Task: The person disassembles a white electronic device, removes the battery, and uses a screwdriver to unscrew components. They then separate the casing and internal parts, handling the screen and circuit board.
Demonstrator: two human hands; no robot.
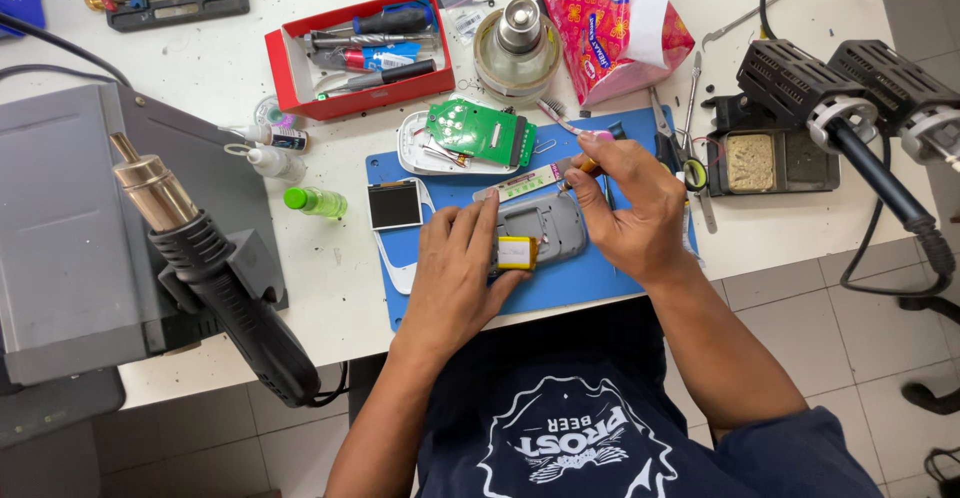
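White workbench [700,248], blue mat [560,293], then grey device shell [545,223] mid-mat, steadied with yellow battery [516,252] under left hand [455,273] fingers; right hand [630,203] pinched shut on slim tool [585,166], apparently mid-disassembly, careful prying due.

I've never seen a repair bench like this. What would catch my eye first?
At centre, on a blue work mat, the left hand steadies a grey plastic device shell with a small yellow battery, beside the right hand. A black hot-air gun with brass nozzle looms at left.
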